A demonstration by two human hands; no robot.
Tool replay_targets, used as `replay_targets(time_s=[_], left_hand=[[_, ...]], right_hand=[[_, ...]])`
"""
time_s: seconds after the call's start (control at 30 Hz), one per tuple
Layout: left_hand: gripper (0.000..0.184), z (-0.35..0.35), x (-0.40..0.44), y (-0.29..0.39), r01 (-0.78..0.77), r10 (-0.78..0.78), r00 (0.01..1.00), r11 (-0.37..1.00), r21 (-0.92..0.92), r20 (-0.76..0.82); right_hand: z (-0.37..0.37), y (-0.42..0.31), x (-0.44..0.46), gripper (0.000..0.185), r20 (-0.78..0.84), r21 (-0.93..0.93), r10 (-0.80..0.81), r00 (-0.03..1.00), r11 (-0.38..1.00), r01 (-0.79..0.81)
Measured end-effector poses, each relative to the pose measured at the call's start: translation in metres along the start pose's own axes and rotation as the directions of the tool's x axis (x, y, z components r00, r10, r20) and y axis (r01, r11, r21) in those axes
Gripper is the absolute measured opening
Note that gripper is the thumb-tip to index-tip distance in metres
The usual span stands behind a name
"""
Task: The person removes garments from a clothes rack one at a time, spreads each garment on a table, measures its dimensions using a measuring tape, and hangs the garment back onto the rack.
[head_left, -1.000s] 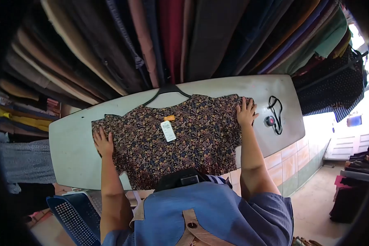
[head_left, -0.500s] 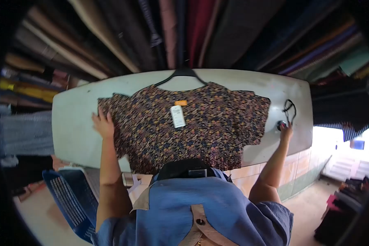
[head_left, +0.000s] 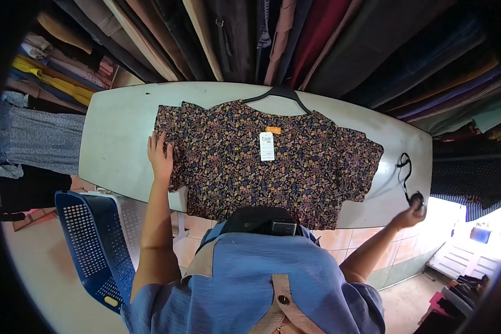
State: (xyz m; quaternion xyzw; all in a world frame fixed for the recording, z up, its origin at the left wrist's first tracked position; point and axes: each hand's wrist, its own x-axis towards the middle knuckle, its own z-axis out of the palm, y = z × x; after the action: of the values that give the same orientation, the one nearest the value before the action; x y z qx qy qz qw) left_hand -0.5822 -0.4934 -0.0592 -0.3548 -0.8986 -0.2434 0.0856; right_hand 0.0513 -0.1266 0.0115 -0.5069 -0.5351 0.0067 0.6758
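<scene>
In the head view, a row of clothes (head_left: 367, 55) hangs along the far side of the room, in dark, tan, red and blue cloth. Before it stands a pale table (head_left: 114, 133) with rounded corners. At the far left are folded clothes, a yellow cloth (head_left: 61, 86) among them, and below these hangs a grey garment (head_left: 44, 136). A blue basket (head_left: 86, 239) with a pierced wall stands at the near left, and a pile (head_left: 456, 300) of garments lies at the near right, by the floor.

A flowered blouse (head_left: 228, 161) lies spread in the middle of the table, its neck to the far side. A black hanger (head_left: 284, 93) shows at the neck, with an orange label (head_left: 273, 131) and a white tag (head_left: 267, 147) just below.

The left hand (head_left: 161, 157) rests open on the edge of the left sleeve, fingers extended. The right hand (head_left: 411, 216), at the table's near right corner, is closed around a small dark device (head_left: 416, 199). Its black cord (head_left: 407, 172) trails toward the far side, right of the blouse and apart from it.
</scene>
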Motion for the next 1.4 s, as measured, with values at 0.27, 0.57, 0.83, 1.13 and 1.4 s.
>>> replay_targets(time_s=[0.27,0.57,0.83,1.13,1.4], left_hand=[[0.023,-0.012,-0.033,0.132,0.453,0.071,0.842,0.448,-0.771,0.535],[0.026,0.012,-0.047,0.196,0.893,0.189,0.414,0.103,-0.438,0.89],[0.011,0.036,-0.057,0.157,0.732,-0.039,0.641,0.331,-0.595,0.767],[0.01,0.005,-0.017,0.123,0.51,-0.429,0.836,0.837,-0.198,0.342],[0.007,0.029,-0.035,0.107,0.105,-0.108,0.991,0.994,-0.038,-0.083]], right_hand=[[0.064,-0.194,-0.037,0.046,0.947,0.074,0.142,0.289,0.777,-0.625],[0.134,-0.23,-0.203,0.032,0.97,0.218,-0.238,-0.053,0.944,-0.247],[0.142,-0.238,-0.233,0.024,0.943,0.325,-0.317,-0.102,0.943,0.073],[0.169,-0.239,-0.257,0.027,0.951,0.288,-0.273,-0.147,0.953,0.093],[0.173,-0.239,-0.265,0.027,0.959,0.235,-0.208,-0.193,0.963,0.128]])
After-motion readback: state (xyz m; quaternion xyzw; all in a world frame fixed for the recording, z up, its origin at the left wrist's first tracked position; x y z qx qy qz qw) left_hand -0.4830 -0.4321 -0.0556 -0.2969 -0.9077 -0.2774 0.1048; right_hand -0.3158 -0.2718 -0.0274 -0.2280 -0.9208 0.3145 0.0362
